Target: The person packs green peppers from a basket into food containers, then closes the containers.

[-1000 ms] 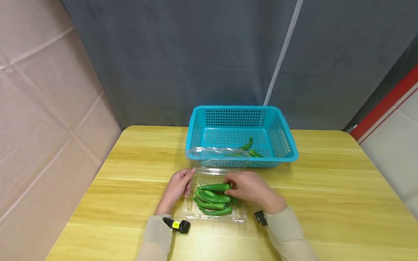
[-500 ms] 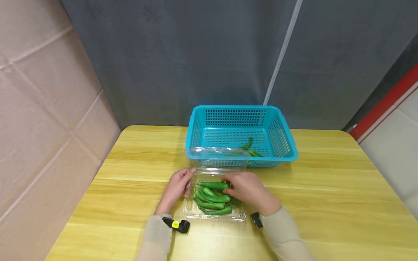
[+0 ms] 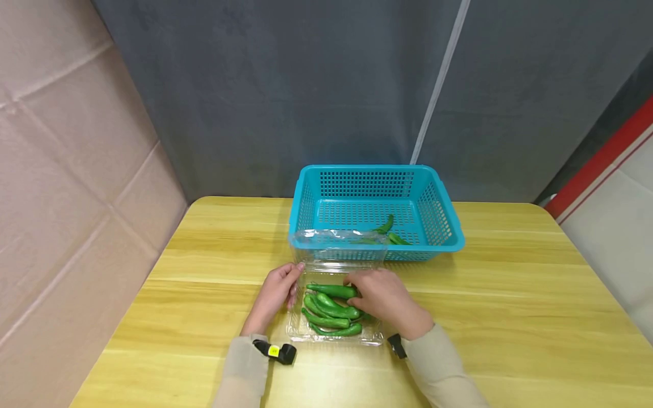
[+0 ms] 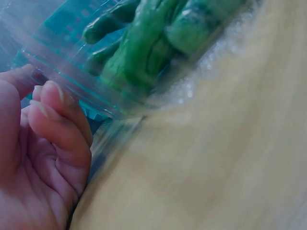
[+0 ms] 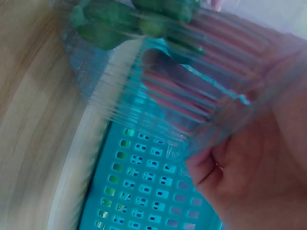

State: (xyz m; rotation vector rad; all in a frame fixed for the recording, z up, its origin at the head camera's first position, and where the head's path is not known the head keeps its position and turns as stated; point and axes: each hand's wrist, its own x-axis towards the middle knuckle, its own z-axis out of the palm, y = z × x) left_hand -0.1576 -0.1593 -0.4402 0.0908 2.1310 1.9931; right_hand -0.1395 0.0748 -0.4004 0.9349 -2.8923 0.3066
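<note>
On a pale wooden surface (image 3: 510, 277), before a teal perforated plastic basket (image 3: 361, 209): pinching the left edge of a clear plastic box (image 3: 370, 336) with a nearly closed left grip (image 3: 278, 288); inside, pinching a slim green pepper (image 3: 331, 290) with a right grip (image 3: 382, 296) parted by its thickness.

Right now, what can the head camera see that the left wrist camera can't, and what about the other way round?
Only the head view shows the right hand, the gray backdrop behind the table and the red stripe off to the right.

Only the left wrist view shows the palm side of the left hand, with its bent fingers up close beside the plastic.

Both show the left hand, green peppers in the clear box, some of the blue basket and part of the table.
</note>
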